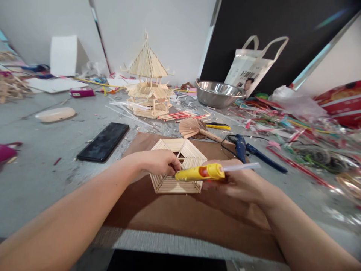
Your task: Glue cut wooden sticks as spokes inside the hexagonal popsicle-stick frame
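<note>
On a brown paper sheet [169,214] lies a six-sided panel of thin wooden sticks [180,188] with a small opening at its middle. My left hand [163,162] rests on the panel's left half, fingers curled and pressed together near the opening; whatever they pinch is hidden. In my right hand [225,180] is a yellow hot glue gun [200,172], held over the panel's right side. Its nozzle points left toward my left fingertips, and a clear glue stick [242,166] juts from its back.
A stick-built pagoda model [148,82] stands behind the paper. Left lies a black phone [103,142]. Blue-handled pliers [248,148], a yellow utility knife [218,126] and a fan-shaped piece [188,128] lie to the right. Farther back are a metal bowl [217,94] and a white bag [245,64].
</note>
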`<action>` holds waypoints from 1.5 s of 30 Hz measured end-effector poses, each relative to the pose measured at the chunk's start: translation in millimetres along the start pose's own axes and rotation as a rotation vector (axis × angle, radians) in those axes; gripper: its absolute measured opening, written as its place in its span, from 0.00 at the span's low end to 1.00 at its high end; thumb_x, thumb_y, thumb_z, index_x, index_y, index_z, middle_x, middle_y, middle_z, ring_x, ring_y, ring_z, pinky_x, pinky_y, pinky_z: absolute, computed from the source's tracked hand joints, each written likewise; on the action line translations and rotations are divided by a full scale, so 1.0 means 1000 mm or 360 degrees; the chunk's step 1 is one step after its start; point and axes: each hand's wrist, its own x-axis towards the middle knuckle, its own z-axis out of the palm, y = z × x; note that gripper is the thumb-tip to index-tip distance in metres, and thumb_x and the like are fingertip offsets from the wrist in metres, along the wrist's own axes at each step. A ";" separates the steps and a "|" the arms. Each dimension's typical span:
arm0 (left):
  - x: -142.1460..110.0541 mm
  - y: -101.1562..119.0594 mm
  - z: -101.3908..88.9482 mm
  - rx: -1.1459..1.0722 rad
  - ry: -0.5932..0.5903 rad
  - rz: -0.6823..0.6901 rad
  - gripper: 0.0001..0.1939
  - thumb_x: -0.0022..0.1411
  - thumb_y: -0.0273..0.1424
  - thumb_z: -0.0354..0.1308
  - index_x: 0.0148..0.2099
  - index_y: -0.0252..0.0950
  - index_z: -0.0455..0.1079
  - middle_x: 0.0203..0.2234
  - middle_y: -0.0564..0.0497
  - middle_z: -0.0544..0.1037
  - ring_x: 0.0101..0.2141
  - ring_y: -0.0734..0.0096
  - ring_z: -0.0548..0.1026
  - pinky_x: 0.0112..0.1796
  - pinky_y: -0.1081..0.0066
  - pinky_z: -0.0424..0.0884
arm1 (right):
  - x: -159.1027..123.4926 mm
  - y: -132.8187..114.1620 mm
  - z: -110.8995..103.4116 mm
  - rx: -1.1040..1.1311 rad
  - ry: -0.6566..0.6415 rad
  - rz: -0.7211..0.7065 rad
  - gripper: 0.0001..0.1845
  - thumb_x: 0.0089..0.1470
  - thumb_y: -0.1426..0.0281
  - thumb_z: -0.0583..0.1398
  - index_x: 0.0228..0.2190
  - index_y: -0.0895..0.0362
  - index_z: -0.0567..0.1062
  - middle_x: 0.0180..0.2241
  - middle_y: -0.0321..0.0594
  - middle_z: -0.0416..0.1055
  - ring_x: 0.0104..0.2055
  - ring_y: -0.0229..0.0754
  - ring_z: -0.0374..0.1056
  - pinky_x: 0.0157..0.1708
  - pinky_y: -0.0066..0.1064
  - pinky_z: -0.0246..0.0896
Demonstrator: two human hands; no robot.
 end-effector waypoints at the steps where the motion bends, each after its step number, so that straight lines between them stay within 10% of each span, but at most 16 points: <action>1: 0.000 0.000 0.000 -0.0001 0.0001 0.0004 0.12 0.49 0.25 0.50 0.38 0.35 0.69 0.30 0.54 0.74 0.29 0.77 0.67 0.31 0.78 0.59 | 0.000 0.000 0.000 -0.0009 -0.0005 0.0007 0.10 0.46 0.67 0.55 0.32 0.56 0.72 0.25 0.39 0.70 0.31 0.39 0.65 0.30 0.26 0.58; 45: 0.001 -0.001 0.001 -0.0030 -0.0001 0.0008 0.12 0.49 0.25 0.50 0.37 0.35 0.70 0.29 0.55 0.74 0.28 0.78 0.67 0.30 0.80 0.59 | 0.000 -0.003 -0.003 -0.0116 -0.0007 0.0006 0.09 0.46 0.68 0.56 0.31 0.57 0.72 0.27 0.39 0.71 0.30 0.38 0.65 0.30 0.25 0.58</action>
